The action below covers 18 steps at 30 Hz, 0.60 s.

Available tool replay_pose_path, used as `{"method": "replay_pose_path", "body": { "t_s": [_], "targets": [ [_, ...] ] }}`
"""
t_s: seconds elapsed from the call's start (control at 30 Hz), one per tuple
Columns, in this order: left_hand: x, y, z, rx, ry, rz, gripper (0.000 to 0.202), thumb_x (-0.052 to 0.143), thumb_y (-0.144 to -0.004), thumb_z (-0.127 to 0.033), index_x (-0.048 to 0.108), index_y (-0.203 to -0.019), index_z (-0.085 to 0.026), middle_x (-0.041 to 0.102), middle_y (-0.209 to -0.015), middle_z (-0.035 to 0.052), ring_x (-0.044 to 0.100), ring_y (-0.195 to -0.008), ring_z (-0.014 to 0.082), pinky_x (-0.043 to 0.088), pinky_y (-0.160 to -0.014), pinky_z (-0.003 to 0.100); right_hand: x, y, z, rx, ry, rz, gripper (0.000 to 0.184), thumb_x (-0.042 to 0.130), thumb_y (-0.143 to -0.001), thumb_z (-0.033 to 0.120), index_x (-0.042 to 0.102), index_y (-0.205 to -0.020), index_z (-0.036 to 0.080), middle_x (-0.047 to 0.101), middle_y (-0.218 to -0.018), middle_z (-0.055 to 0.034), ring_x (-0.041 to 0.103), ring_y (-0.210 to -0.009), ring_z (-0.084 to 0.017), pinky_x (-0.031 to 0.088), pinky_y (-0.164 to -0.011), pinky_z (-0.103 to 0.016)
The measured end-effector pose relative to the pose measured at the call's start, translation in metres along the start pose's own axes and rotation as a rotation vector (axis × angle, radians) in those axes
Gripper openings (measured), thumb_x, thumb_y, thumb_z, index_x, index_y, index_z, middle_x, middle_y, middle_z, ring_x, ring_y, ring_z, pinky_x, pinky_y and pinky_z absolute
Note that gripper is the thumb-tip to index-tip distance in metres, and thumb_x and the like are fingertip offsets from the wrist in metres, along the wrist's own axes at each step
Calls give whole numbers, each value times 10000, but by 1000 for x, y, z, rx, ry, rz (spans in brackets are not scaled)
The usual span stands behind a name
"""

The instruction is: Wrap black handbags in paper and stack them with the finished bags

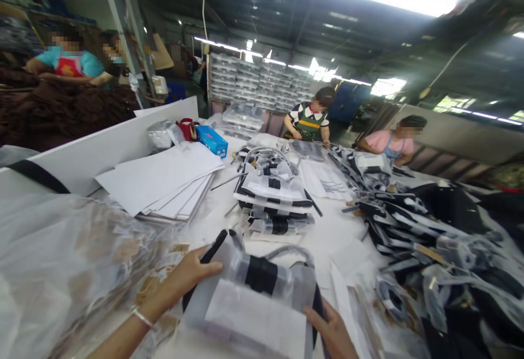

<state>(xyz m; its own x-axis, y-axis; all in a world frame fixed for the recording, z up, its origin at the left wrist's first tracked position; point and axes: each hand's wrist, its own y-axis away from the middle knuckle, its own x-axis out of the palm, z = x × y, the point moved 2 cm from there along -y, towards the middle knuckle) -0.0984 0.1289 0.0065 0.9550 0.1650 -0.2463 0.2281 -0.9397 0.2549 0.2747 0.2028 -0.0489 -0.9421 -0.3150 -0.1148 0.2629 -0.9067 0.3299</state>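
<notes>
Grey bag with black edges, wrapped in cloudy plastic (262,276), sits at the near side of the white table (327,239), a black band around its upper middle, a grey handle (292,249) looping behind, a white rectangular sheet (256,321) on its front. The left hand (201,267) pinches its left edge, thumb on top; the right hand (327,323) grips its right edge. Beyond are one bright blue box (212,142), one central pile of similar wrapped bags (272,187) and four people.
</notes>
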Motion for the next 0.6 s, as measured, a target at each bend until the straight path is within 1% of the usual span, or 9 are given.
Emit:
{"method": "replay_pose_path", "body": {
  "t_s": [0.1, 0.2, 0.27, 0.33, 0.4, 0.43, 0.47, 0.53, 0.6],
  "targets": [
    [-18, -37, -73, 73, 6, -67, 566, 717, -660, -550, 692, -1062, -151, 742, -877, 47, 688, -818, 281, 549, -653, 306, -20, -37, 86, -129, 103, -106, 583, 753, -661, 540, 693, -1129, 198, 716, -1136, -77, 609, -1149, -335, 511, -969, -415],
    [-38, -93, -156, 211, -82, -201, 572, 707, -672, -597, 690, -1024, -147, 729, -838, 45, 682, -782, 265, 546, -647, 305, -37, -91, 182, -256, 160, -198, 555, 760, -657, 502, 693, -1104, 180, 739, -1039, -67, 656, -1036, -294, 552, -844, -334],
    [-48, -139, -204, 355, -145, -294, 613, 682, -694, -622, 661, -1087, -152, 724, -955, 66, 677, -882, 276, 550, -722, 321, -47, -136, 241, -299, 189, -281, 535, 721, -678, 523, 691, -1084, 176, 742, -958, -65, 682, -902, -265, 552, -733, -314],
    [-50, -185, -233, 463, -234, -369, 696, 679, -719, -602, 574, -1239, -151, 649, -1220, 120, 621, -1089, 296, 528, -870, 348, -53, -183, 286, -311, 322, -340, 488, 644, -735, 551, 703, -1024, 162, 734, -939, -84, 677, -863, -259, 539, -715, -330],
    [-40, -222, -238, 514, -357, -382, 721, 661, -773, -543, 483, -1345, -143, 510, -1408, 163, 504, -1272, 312, 442, -1028, 400, -57, -223, 309, -326, 557, -416, 439, 591, -780, 517, 710, -987, 150, 726, -959, -110, 660, -931, -272, 516, -818, -373],
    [-31, -234, -231, 523, -435, -388, 719, 666, -787, -502, 460, -1367, -131, 454, -1454, 181, 438, -1334, 323, 381, -1089, 432, -57, -238, 308, -345, 667, -466, 428, 581, -787, 490, 706, -1000, 140, 719, -995, -129, 647, -982, -285, 494, -881, -402],
    [-20, -240, -217, 533, -516, -400, 705, 673, -796, -461, 455, -1371, -118, 418, -1479, 194, 380, -1376, 334, 321, -1132, 464, -56, -247, 299, -384, 752, -508, 429, 572, -793, 466, 696, -1033, 132, 709, -1045, -147, 630, -1033, -297, 466, -939, -430],
    [2, -232, -176, 571, -646, -445, 644, 667, -822, -404, 473, -1357, -104, 377, -1503, 205, 299, -1420, 348, 252, -1166, 508, -48, -247, 255, -527, 822, -550, 462, 545, -813, 448, 661, -1122, 125, 676, -1155, -169, 599, -1113, -309, 424, -1010, -470],
    [23, -199, -122, 690, -720, -460, 541, 598, -886, -356, 474, -1365, -137, 358, -1525, 171, 250, -1447, 319, 249, -1174, 514, -38, -219, 187, -683, 785, -524, 468, 485, -861, 470, 644, -1159, 147, 668, -1193, -154, 591, -1141, -297, 428, -1027, -485]
  ]
}}
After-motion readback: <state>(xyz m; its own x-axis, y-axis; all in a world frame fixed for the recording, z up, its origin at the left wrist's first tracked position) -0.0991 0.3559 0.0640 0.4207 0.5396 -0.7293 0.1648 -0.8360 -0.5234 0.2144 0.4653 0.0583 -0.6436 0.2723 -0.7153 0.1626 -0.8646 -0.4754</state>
